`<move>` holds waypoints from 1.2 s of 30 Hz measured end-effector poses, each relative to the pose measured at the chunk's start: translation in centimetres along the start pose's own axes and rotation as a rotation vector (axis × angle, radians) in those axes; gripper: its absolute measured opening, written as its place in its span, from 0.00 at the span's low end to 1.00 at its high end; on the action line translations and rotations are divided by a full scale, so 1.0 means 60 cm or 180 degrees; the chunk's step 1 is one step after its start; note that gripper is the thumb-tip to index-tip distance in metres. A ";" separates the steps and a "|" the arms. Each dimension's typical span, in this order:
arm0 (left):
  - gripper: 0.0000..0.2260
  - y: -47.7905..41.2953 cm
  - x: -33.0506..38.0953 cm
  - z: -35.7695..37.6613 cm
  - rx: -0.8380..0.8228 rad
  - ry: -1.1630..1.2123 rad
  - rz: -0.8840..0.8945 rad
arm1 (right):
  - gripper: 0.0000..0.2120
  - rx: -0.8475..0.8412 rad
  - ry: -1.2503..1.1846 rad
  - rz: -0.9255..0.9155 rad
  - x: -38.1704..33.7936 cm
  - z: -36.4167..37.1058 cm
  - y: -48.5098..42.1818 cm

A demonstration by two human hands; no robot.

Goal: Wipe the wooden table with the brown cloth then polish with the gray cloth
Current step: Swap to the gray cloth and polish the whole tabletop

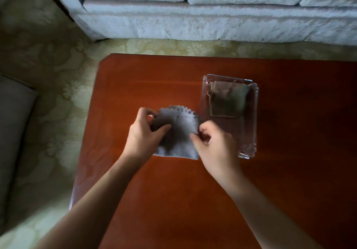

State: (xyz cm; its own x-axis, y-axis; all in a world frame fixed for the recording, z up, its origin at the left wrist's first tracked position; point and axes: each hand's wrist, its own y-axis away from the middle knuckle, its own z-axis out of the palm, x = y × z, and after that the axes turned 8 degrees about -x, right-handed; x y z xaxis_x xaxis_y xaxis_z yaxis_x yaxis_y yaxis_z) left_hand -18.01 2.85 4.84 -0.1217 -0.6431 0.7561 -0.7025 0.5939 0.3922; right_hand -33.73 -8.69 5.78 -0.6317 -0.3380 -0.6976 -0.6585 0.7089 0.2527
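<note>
Gray cloth (179, 121) is being held just above the wooden table (173, 200) by 2 bare hands. The left hand (144, 134) is pinching the cloth's left side with curled fingers and thumb, and the right hand (214, 146) is pinching its right edge. The cloth's scalloped far edge is fanning out between them, and its near fold is touching or almost touching the wood. The frame is too blurred to tell which.

Just to the right, the brown cloth (227, 102) is lying folded in the far end of a clear tray (247, 136) that is sitting on the table.

With the brown cloth set down and the gray one in hand, the polishing step appears to be starting. The hands seem to be arranging the cloth into a pad. The next move is likely calling for 1 hand pressing it flat and sweeping.

Bare wood is stretching wide on the near side and to the right of the tray. The table's left edge is running close beside the left forearm, with patterned carpet (58, 75) below it. The far edge is lying beyond the tray, near a pale sofa (212, 22). The tray is taking up room close to the right hand, so strokes there are probably needing care.
</note>
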 end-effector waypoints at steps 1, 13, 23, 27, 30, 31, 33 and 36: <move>0.20 -0.001 -0.026 -0.020 0.0009 -0.0089 -0.0100 | 0.10 -0.0161 0.0231 0.0008 -0.016 0.022 -0.003; 0.31 -0.106 -0.251 -0.163 0.0695 -0.1255 -0.1100 | 0.32 -0.0916 0.2325 -0.1162 -0.023 0.275 -0.037; 0.29 -0.286 -0.187 -0.180 0.1016 -0.1087 -0.1356 | 0.34 0.0225 0.2341 0.0113 -0.025 0.228 -0.274; 0.29 -0.289 -0.187 -0.179 0.1004 -0.1215 -0.1377 | 0.34 0.0513 0.2115 0.0549 -0.007 0.183 -0.386; 0.28 -0.291 -0.179 -0.180 0.0978 -0.1201 -0.1377 | 0.33 0.0644 0.1843 0.1046 -0.004 0.155 -0.440; 0.27 -0.291 -0.178 -0.181 0.0973 -0.1206 -0.1384 | 0.33 0.0637 0.1799 0.1166 -0.006 0.152 -0.447; 0.26 -0.291 -0.177 -0.182 0.0966 -0.1205 -0.1377 | 0.33 0.0662 0.1878 0.1128 -0.013 0.155 -0.448; 0.23 -0.289 -0.174 -0.184 0.0975 -0.1178 -0.1350 | 0.32 0.0563 0.2141 0.0518 -0.040 0.187 -0.433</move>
State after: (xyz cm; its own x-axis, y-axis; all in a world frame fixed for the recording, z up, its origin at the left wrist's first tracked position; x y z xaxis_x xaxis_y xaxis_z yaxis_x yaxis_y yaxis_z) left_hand 3.20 4.59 -4.07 0.0154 -0.9487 0.3157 -0.9046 0.1212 0.4086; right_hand -10.50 -19.37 -6.65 -0.8693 -0.4877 -0.0811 -0.4942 0.8533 0.1662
